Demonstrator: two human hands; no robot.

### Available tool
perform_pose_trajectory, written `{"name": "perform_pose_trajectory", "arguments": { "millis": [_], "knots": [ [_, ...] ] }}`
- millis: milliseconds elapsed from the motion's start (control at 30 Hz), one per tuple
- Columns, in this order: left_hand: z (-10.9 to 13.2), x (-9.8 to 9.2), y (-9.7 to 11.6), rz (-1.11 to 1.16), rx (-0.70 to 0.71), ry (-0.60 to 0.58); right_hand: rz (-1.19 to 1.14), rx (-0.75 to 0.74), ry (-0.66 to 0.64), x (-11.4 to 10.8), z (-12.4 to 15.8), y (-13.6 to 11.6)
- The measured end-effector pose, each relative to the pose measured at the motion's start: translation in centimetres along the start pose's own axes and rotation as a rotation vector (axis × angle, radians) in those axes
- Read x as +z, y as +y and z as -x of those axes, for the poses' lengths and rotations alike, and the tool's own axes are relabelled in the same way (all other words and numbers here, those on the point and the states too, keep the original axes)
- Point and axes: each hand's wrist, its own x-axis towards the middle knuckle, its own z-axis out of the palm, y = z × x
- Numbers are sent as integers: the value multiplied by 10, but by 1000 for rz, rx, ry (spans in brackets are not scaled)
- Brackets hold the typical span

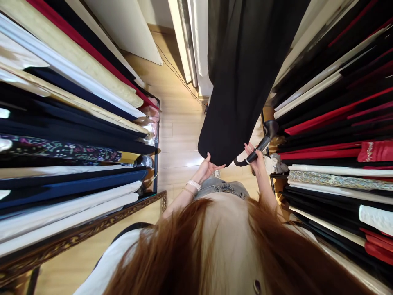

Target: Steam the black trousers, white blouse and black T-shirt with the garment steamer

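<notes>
Fingers of left hand [209, 167] pinch black garment [245, 82]; right hand [257, 159] grips black handle [261, 145].

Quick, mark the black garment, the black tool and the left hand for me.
black garment [242, 82], head view, middle of the hanging cloth.
black tool [263, 143], head view, its handle above the right hand [258, 162].
left hand [208, 168], head view, the palm at the garment's hem.

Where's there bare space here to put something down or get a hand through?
Bare wooden floor runs between the left rack and the black garment. Left rack and right rack are both packed tight. The left hand holds the garment's hem, right hand a black handle.
</notes>
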Motion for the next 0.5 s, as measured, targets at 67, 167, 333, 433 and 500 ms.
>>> {"name": "perform_pose_trajectory", "arguments": {
  "millis": [67,167,333,433,500],
  "knots": [
    [7,-2,2,15,-27,15,88,-49,-38,4,1,-10],
    [16,-5,5,9,-15,7,299,-103,-36,12,2,-29],
    [26,-7,9,-14,50,38,801,-129,-28,36,-5,-44],
    [27,-9,10,18,94,71,901,-38,-91,53,0,-32],
    [25,-10,9,52,122,95,879,58,-96,63,8,-16]
  ]
}}
